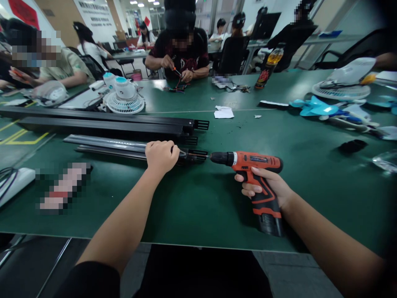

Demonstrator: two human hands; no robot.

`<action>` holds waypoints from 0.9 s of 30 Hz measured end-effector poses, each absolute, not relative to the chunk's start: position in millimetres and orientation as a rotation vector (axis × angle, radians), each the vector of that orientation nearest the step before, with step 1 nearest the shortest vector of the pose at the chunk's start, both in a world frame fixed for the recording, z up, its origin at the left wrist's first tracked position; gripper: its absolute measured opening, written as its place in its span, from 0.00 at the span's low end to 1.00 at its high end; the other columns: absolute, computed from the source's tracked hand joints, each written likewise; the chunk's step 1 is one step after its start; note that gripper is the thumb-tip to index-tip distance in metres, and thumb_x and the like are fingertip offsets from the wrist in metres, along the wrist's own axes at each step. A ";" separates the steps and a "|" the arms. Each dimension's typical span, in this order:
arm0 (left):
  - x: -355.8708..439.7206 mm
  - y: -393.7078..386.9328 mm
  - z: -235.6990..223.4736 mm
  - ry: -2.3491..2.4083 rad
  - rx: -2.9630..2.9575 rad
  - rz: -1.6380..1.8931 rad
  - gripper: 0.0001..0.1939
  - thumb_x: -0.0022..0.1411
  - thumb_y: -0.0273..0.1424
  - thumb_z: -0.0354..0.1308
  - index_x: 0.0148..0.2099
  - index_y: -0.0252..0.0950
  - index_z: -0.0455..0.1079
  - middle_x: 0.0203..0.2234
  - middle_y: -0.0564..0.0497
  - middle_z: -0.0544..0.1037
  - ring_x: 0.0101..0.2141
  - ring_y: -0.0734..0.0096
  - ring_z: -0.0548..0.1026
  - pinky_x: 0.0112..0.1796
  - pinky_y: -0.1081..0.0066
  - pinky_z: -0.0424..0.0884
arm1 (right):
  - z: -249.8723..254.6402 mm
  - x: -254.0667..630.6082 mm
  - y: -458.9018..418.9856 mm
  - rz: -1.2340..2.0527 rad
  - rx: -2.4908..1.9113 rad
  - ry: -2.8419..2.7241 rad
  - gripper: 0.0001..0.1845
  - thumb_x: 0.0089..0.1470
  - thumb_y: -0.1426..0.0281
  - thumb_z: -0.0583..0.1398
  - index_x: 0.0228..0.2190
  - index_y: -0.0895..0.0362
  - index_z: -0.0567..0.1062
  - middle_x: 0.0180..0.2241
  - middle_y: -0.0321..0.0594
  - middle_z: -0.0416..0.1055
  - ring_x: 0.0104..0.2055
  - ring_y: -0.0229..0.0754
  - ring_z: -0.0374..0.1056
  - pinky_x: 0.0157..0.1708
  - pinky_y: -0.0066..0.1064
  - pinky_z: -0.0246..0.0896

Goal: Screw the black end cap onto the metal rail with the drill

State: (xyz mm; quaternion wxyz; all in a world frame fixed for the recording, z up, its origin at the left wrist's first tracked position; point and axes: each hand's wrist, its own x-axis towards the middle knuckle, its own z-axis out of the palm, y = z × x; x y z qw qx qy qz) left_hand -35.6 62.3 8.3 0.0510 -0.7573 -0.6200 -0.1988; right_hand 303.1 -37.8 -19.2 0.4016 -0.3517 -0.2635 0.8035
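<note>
My right hand (pixel 269 184) is wrapped round the handle of an orange and black cordless drill (pixel 256 161), held level with its chuck to the left. The drill's bit meets or nearly meets the slotted black end piece (pixel 197 155) of a long dark bar; I cannot tell whether they touch. My left hand (pixel 161 155) is closed over that long bar (pixel 108 145) near its slotted end, and the bar lies on the green table. Behind it, two more long black bars (pixel 108 124) lie side by side with similar slotted ends.
Across the table a person (pixel 186 54) works on wires. White fan parts (pixel 125 97) stand at the back left, blue fan blades (pixel 316 107) at the right. A bottle (pixel 269 66), scraps of paper (pixel 223 112) and a blurred-out flat object (pixel 65 186) are also on the table (pixel 192 215).
</note>
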 end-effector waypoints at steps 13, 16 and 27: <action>-37.8 96.2 42.9 -2.132 -2.473 -0.108 0.18 0.67 0.41 0.50 0.31 0.40 0.76 0.35 0.43 0.86 0.38 0.49 0.80 0.44 0.55 0.70 | -19.0 302.1 -37.7 2.028 -0.897 -0.650 0.11 0.59 0.62 0.69 0.39 0.53 0.77 0.35 0.37 0.77 0.20 0.30 0.51 0.24 0.29 0.67; -43.1 115.2 48.7 -2.186 -2.581 -0.006 0.15 0.63 0.43 0.54 0.35 0.42 0.79 0.40 0.44 0.87 0.40 0.48 0.81 0.42 0.57 0.71 | -18.4 302.6 -37.9 2.044 -0.902 -0.644 0.12 0.57 0.61 0.71 0.38 0.53 0.77 0.32 0.35 0.76 0.20 0.31 0.51 0.24 0.30 0.66; -54.8 142.7 50.0 -1.850 -3.063 0.042 0.12 0.57 0.34 0.52 0.23 0.41 0.70 0.34 0.46 0.84 0.38 0.57 0.78 0.43 0.63 0.73 | -16.7 305.0 -37.5 2.065 -0.938 -0.719 0.13 0.59 0.58 0.69 0.38 0.52 0.76 0.24 0.34 0.70 0.20 0.36 0.52 0.24 0.34 0.66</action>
